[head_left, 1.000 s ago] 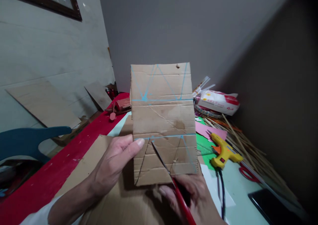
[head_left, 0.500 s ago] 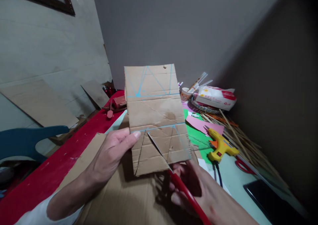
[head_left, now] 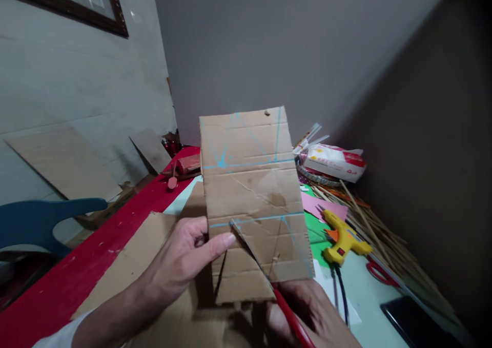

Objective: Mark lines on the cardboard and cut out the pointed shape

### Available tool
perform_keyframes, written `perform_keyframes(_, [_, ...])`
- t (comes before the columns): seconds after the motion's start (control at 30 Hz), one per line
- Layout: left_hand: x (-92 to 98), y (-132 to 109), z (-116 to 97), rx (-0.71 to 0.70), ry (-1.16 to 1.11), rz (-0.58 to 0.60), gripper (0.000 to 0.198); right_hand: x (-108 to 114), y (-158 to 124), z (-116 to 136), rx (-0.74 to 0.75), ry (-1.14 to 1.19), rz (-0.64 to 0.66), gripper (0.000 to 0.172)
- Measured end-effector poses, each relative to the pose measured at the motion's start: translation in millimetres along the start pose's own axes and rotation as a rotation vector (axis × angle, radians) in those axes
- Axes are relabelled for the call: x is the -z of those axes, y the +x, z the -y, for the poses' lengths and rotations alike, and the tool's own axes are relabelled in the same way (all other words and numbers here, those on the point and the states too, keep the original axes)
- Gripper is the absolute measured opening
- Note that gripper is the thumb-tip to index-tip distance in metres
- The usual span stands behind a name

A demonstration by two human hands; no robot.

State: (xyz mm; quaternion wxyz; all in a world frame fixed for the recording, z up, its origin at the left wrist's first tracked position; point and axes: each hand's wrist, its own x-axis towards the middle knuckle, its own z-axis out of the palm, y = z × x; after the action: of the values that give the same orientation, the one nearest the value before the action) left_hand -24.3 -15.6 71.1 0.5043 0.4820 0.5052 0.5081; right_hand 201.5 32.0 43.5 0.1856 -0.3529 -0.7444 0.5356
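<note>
A cardboard piece (head_left: 249, 189) with blue pen lines and triangles stands raised before me. My left hand (head_left: 196, 250) grips its lower left edge, thumb on the front face and fingers behind. A pair of red-handled scissors (head_left: 289, 314) is in my right hand (head_left: 311, 309) at the bottom right. The upper blade lies over the cardboard's front, its tip at the lower blue line near my left thumb; the other blade is hidden. A dark slit runs up the lower left of the cardboard. The lower flap below the blade sits apart from the part at its right.
A larger cardboard sheet (head_left: 130, 256) lies beneath on the table. At right are a yellow glue gun (head_left: 344, 235), a black phone (head_left: 418, 320), thin wooden sticks (head_left: 388, 235), pink paper (head_left: 317, 204) and a tissue pack (head_left: 334, 161). A blue chair (head_left: 49, 217) stands at left.
The cardboard and both hands appear lower and slightly right in view. The scissors' blade has opened a cut, and the lower flap has separated from the cardboard at its right.
</note>
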Motion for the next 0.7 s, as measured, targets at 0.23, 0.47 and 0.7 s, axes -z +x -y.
perform_keyframes(0.23, [0.6,0.4,2.6,-0.019,0.034,-0.009,0.033,-4.6,7.9,-6.1,0.02,-0.122,0.024,0.033])
perform_keyframes(0.47, [0.5,0.9,3.7,-0.017,0.007,0.006,0.031,-9.1,10.6,-20.9,0.021,-0.215,0.0,0.032])
perform_keyframes(0.7, [0.1,4.4,2.8,-0.02,-0.139,-0.055,0.035,-9.4,13.6,-25.0,0.02,-0.173,0.022,0.04])
